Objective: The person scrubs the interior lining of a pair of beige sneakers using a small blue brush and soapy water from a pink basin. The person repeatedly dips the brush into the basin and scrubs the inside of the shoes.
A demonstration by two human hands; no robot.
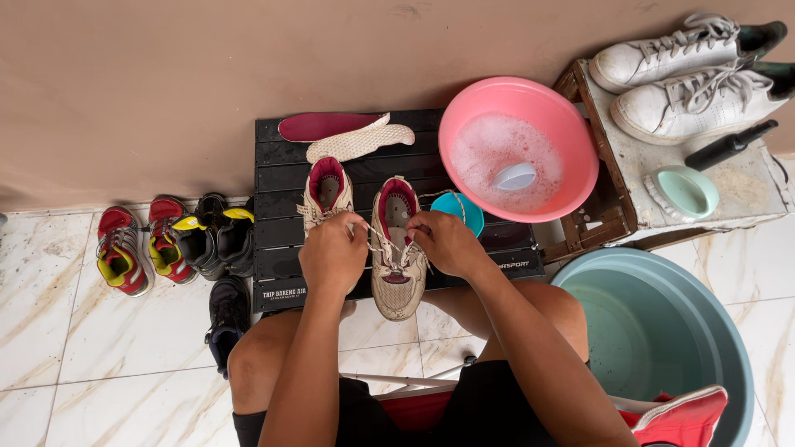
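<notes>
Right now, both hands at one beige shoe (398, 263) on the black slatted desk (281, 178), toe toward the body, heel toward the wall. Left hand (333, 252) just left of the shoe, right hand (447, 242) just right of it, equally near. Fingers (361, 222) of each pinched narrow on the white lace (387, 246), stretched across the shoe's long axis. Second beige shoe (325, 192) beside, untouched.
</notes>
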